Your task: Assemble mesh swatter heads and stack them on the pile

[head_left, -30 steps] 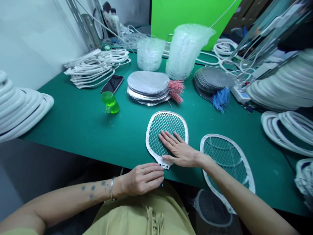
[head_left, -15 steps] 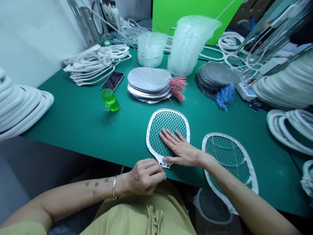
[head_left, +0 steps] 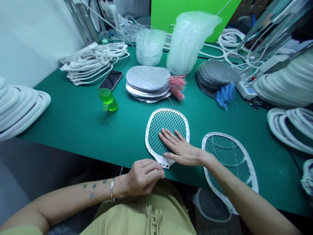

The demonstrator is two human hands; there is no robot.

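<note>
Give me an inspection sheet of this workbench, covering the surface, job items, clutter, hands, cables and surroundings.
Surface: green work mat on the bench.
Job items: white racket frame with wire mesh; second racket frame beside it.
Hands: right hand flat on the mesh; left hand at the frame's handle end.
Clutter: phone, green translucent block, mesh pads with pink wires, mesh pads with blue wires.
Cables: white cord bundle; power strip.
Surroundings: white wall, green panel, stacked white frames.
</note>
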